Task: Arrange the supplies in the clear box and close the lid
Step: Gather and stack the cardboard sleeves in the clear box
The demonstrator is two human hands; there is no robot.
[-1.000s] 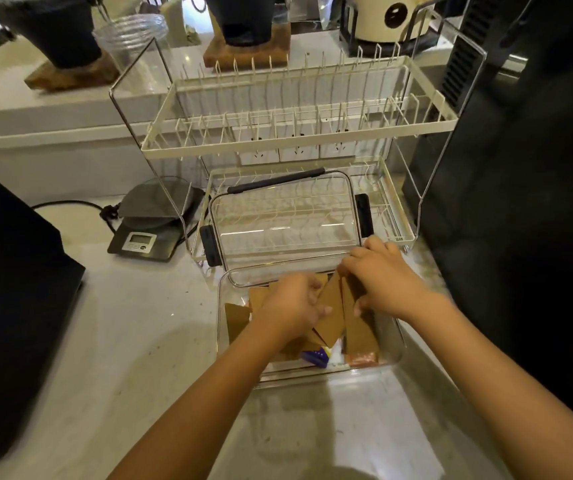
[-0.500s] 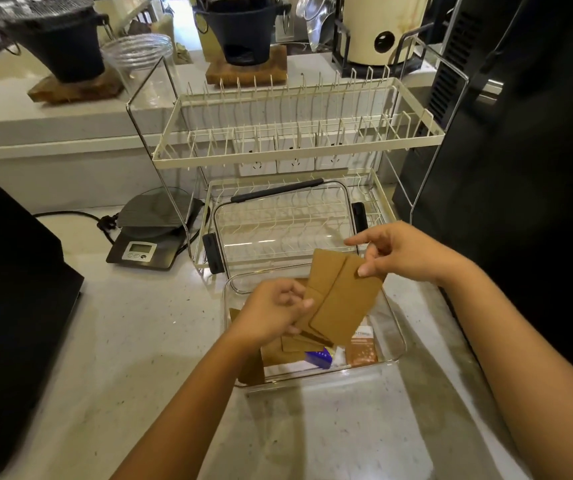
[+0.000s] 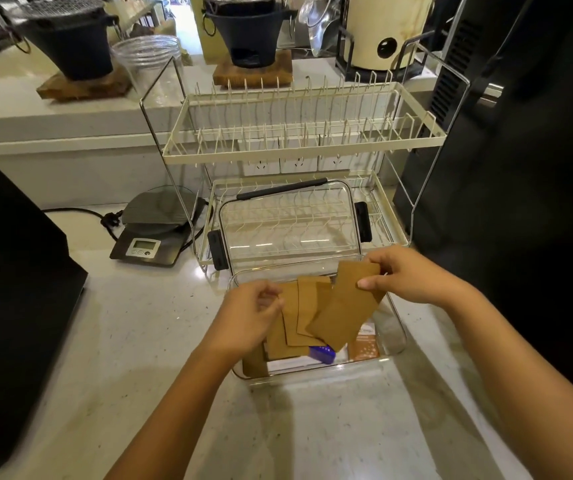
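- A pale speckled stone counter [image 3: 112, 341] fills the near ground.
- A cream two-tier wire dish rack [image 3: 299, 133] stands at the far middle of it.
- A small digital scale [image 3: 153, 233] sits left of the rack, its black cord running left.
- Behind, on a raised ledge [image 3: 53, 119], two black pots rest on wooden boards.
- Dark appliances close in both sides.
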